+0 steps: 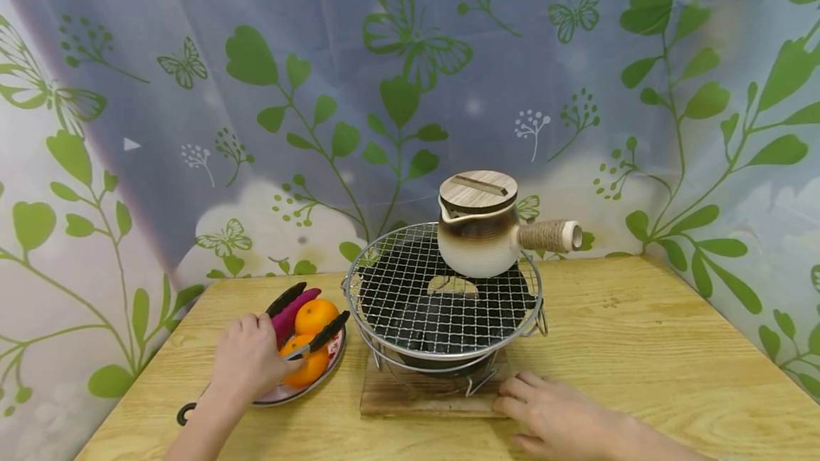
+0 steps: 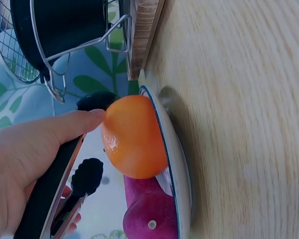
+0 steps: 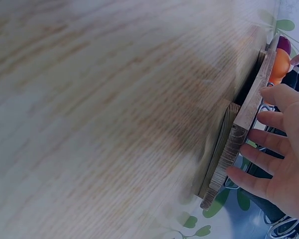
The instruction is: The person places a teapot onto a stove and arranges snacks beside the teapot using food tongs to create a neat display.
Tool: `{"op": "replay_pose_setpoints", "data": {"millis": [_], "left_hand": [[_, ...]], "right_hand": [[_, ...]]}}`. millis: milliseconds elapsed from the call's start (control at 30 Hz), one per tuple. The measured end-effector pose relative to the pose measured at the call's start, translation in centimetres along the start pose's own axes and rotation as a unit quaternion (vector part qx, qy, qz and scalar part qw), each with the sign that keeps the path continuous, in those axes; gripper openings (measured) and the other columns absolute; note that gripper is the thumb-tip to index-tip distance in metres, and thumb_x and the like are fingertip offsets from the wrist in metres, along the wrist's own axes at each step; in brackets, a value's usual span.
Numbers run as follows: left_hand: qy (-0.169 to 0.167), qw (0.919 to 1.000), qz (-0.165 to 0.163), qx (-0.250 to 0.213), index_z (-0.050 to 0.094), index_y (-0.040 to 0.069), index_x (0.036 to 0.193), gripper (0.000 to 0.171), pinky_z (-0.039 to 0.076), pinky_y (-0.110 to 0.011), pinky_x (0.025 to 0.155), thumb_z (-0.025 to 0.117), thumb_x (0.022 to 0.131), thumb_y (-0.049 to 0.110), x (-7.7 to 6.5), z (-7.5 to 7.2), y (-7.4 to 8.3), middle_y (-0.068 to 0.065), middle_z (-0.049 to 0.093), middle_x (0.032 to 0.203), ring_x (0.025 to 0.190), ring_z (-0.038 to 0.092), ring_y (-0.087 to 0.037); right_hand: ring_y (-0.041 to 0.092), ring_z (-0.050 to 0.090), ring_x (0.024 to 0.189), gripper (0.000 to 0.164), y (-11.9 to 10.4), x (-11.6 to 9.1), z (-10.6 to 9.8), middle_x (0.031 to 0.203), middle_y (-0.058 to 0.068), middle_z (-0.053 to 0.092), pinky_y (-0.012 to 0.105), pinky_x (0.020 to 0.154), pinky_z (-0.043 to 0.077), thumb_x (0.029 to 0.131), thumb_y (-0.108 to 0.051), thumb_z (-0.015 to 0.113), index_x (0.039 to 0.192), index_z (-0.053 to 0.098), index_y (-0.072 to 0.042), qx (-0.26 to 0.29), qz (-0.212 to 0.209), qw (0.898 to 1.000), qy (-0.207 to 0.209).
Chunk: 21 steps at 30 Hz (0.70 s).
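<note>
My left hand (image 1: 246, 354) holds a pair of black-tipped metal tongs (image 1: 329, 331) over a plate (image 1: 282, 398) with a dark rim. The tongs' arms are spread, one tip beside each side of the fruit. On the plate lie a front orange (image 1: 307, 365), a rear orange (image 1: 317, 316) and a smooth purple vegetable (image 1: 286, 319). In the left wrist view, the thumb's tip reaches the side of an orange (image 2: 134, 137). My right hand (image 1: 564, 415) has its fingers extended at the right front corner of a wooden board (image 1: 429, 407), holding nothing.
On the board stands a dark stove with a wire frame and a round mesh rack (image 1: 410, 297) on top. A cream and brown pot (image 1: 477, 247) with a wooden lid and rope-wrapped handle sits at the rack's back right. A patterned cloth (image 1: 320, 91) hangs behind the table.
</note>
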<state>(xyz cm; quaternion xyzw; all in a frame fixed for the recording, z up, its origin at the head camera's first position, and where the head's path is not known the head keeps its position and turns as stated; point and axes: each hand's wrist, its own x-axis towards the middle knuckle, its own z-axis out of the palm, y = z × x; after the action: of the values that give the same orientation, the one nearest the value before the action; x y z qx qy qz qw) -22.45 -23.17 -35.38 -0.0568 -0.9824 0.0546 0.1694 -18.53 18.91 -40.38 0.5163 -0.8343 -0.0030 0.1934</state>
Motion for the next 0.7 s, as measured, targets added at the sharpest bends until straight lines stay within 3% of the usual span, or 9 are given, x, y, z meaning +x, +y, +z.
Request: {"op": "replay_pose_setpoints", "data": {"millis": [300, 700], "left_hand": [[-0.034, 0.9993, -0.015, 0.002, 0.053, -0.019, 0.101, 0.093, 0.045, -0.050, 0.075, 0.076, 0.058, 0.060, -0.3, 0.2, 0.6, -0.029, 0.053, 0.093, 0.081, 0.052, -0.042], [-0.009, 0.9997, -0.021, 0.007, 0.054, -0.018, 0.095, 0.093, 0.047, -0.052, 0.071, 0.076, 0.055, 0.062, -0.5, 1.1, 1.0, -0.025, 0.052, 0.084, 0.081, 0.052, -0.042]], "right_hand": [[0.016, 0.053, 0.093, 0.041, -0.1, -0.1, 0.0, 0.106, 0.002, 0.056, 0.033, 0.075, 0.051, 0.081, -0.038, 0.067, 0.113, 0.060, -0.012, -0.006, 0.000, 1.000, 0.000], [0.016, 0.053, 0.092, 0.042, -0.1, 0.0, 0.0, 0.105, 0.002, 0.055, 0.032, 0.075, 0.051, 0.080, -0.038, 0.067, 0.112, 0.060, -0.012, -0.012, -0.004, 1.000, 0.008]]}}
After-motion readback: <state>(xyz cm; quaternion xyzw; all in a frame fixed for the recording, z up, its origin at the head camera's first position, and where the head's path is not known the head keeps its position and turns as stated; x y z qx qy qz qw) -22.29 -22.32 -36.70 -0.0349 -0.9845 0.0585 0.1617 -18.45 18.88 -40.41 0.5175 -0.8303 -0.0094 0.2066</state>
